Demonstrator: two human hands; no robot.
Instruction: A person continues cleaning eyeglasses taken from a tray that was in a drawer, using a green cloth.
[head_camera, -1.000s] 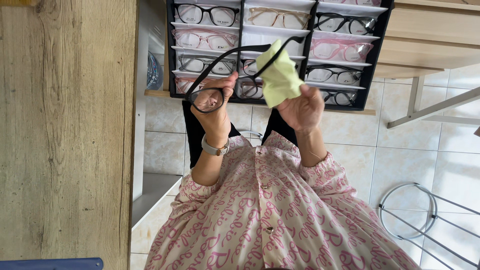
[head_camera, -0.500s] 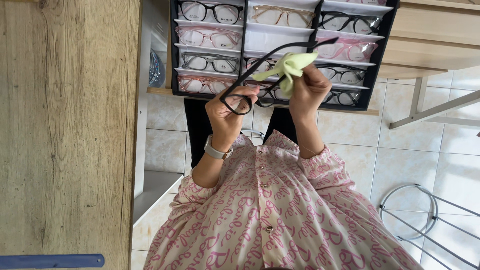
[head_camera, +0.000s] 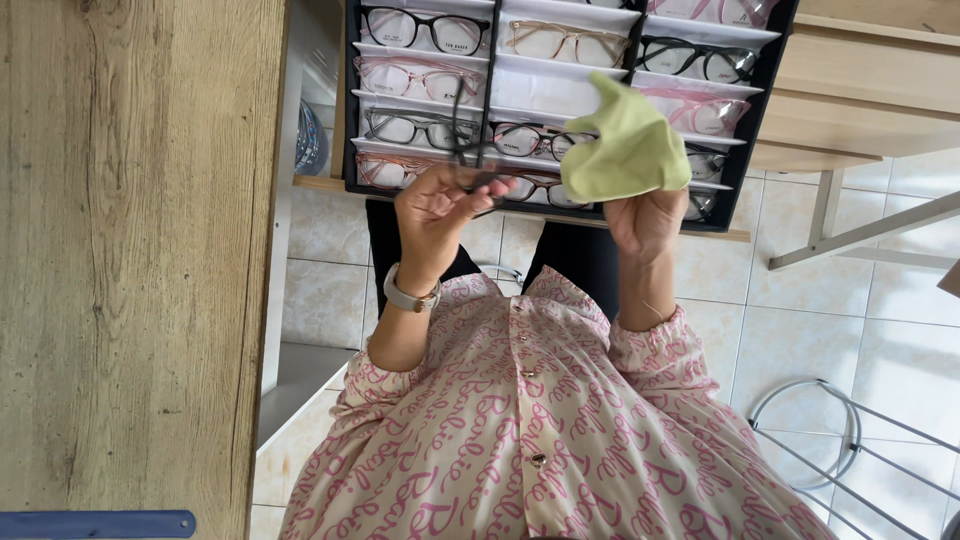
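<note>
Separation is what I note from my remote seat. Half a second ago the light green cleaning cloth (head_camera: 625, 150) was pressed against the dark thin-rimmed plastic spectacles (head_camera: 470, 150); now the two are well apart. The left hand (head_camera: 440, 205) has its fingers closed around the spectacles near the lens front, with one temple arm pointing up across the display tray behind. The right hand (head_camera: 645, 220) has its fingers bunched on the lower edge of the cloth, which stands up loosely above the fingers and touches nothing else. By my reading, wiping contact is broken at this moment, and the spectacles have been turned in the hand.

Both hands hover just in front of the black sectioned tray (head_camera: 770, 60), which holds rows of frames in white slots: black, pink and tan ones. A pale strap watch (head_camera: 408, 298) sits on the left wrist above the pink patterned shirt (head_camera: 540, 430). A light wooden panel (head_camera: 130, 250) fills the left side.
</note>
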